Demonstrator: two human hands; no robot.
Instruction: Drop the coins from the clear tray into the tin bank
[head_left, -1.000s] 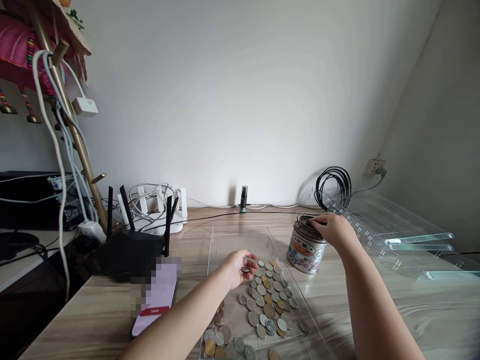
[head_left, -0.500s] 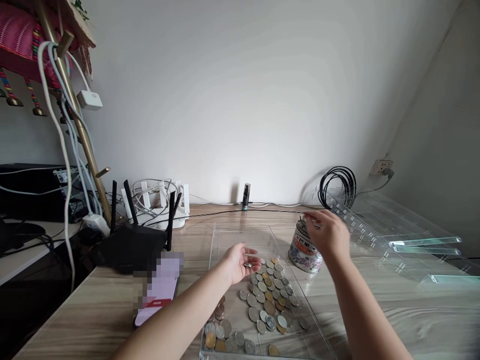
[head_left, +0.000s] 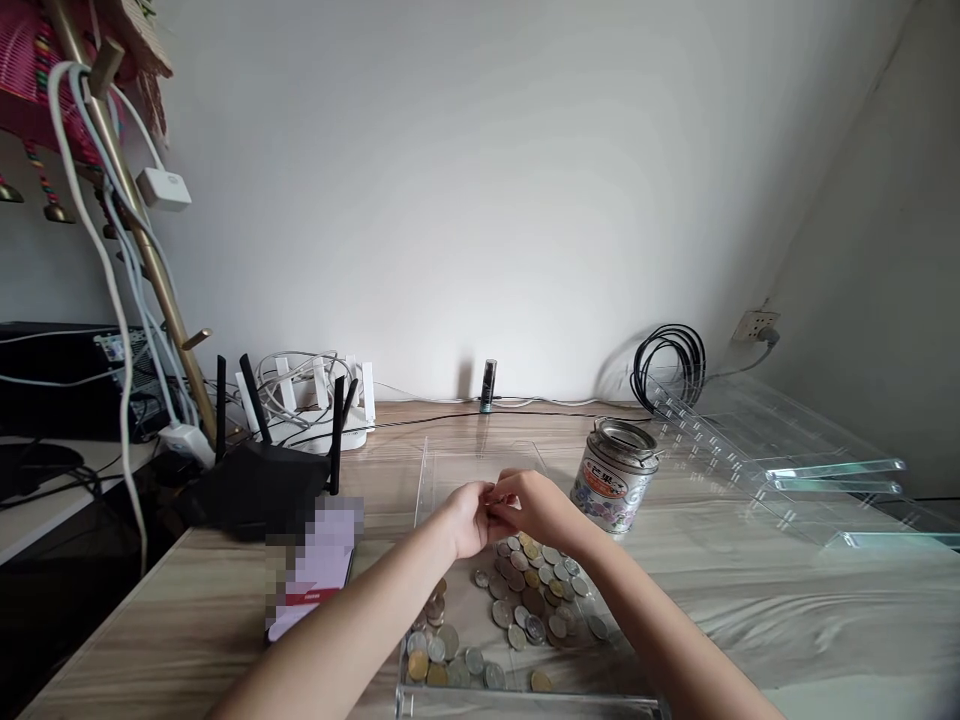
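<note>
Coins (head_left: 501,613) are found lying on the base of a clear tray (head_left: 480,704), which is taken as the reference for all positions. A larger group, silver and gold in tone and overlapping in places, is located in the tray's right part; a second group is gathered at its near left corner, and one gold-toned coin is noted close to its front wall.

Above the middle of the tray, the left hand (head_left: 471,525) is held half curled, its fingers partly covered by the right hand (head_left: 529,505). The right hand is bent inward, its fingertips brought together against the left hand's fingers. Whether a coin is gripped by either hand cannot be told, the fingertips being hidden.

To the right of the tray, a printed tin (head_left: 615,480) is stood upright on the table (head_left: 825,620), untouched by either hand, its round mouth facing up. To the left of the tray, a phone (head_left: 322,565) is laid, its screen lit and partly pixelated; beyond it a black router (head_left: 255,490) is placed.
</note>
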